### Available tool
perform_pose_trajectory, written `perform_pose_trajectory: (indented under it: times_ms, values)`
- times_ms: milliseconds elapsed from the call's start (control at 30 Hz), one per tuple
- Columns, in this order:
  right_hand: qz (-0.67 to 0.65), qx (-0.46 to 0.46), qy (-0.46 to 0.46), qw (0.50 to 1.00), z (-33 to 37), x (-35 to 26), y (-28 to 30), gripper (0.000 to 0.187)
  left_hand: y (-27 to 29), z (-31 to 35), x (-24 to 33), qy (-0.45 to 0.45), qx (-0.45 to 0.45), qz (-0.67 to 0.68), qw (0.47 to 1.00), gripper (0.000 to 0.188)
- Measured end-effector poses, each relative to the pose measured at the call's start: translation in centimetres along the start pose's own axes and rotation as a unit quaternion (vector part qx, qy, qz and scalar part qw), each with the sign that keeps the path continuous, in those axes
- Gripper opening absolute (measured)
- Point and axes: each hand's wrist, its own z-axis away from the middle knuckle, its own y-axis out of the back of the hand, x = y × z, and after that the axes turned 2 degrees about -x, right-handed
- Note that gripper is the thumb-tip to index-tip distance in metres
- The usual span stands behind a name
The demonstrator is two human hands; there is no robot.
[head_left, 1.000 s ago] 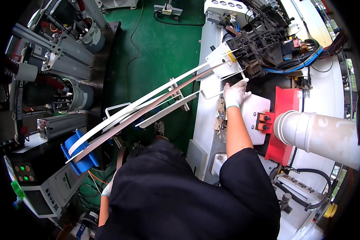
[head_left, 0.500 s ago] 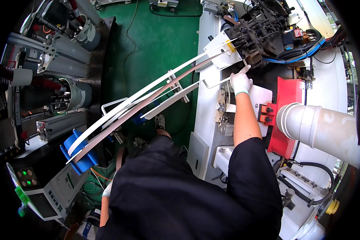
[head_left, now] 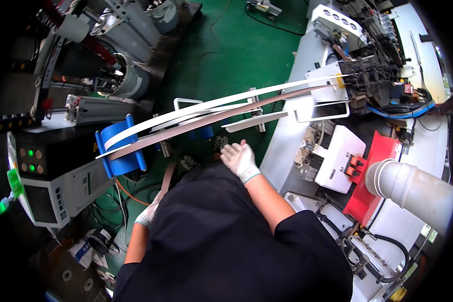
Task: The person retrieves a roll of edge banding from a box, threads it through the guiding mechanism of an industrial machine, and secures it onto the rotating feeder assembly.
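My right hand (head_left: 239,160), in a white glove, is in front of my body, palm up and fingers spread, holding nothing. Beyond it, a white strip (head_left: 206,104) and a pinkish-brown strip (head_left: 196,122) run from a blue roller (head_left: 121,148) on the left to the dark machine head (head_left: 372,78) at the upper right. Low on the left, my gloved left hand (head_left: 150,212) is at the lower end of a short brown strip (head_left: 169,177) and seems closed on it. Dark clothing partly hides its fingers.
A metal guide plate (head_left: 256,121) and a wire handle (head_left: 332,115) lie below the strips. At right are a white box (head_left: 341,158), a red hood (head_left: 371,183) and a thick grey pipe (head_left: 412,186). A control box (head_left: 50,186) with green lights stands left.
My right hand has left the machine head, come back toward my body and opened, palm up. My left hand shows more fully. The view has turned, shifting the machinery.
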Motion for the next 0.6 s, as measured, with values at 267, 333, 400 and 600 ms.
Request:
perform_pose_trajectory:
  times_ms: [267,333,400,600]
  values:
    - [-0.282,-0.222,0.013,0.933,0.9,-2.7,-10.8,0.098,1.3,1.1,-7.8,-0.04,-0.012,0.06,0.997,0.112]
    - [-0.298,-0.123,0.036,0.946,0.9,-2.1,-12.0,0.095,0.7,2.2,-5.9,-0.032,-0.018,0.139,0.99,0.102]
    - [-0.267,-0.077,0.05,0.959,2.1,-2.3,-13.2,0.091,1.1,2.9,-6.5,-0.059,-0.014,0.006,0.998,0.088]
    - [-0.18,-0.022,0.103,0.978,1.7,-2.6,-12.3,0.089,2.6,3.9,-10.6,-0.055,0.0,-0.008,0.998,0.075]
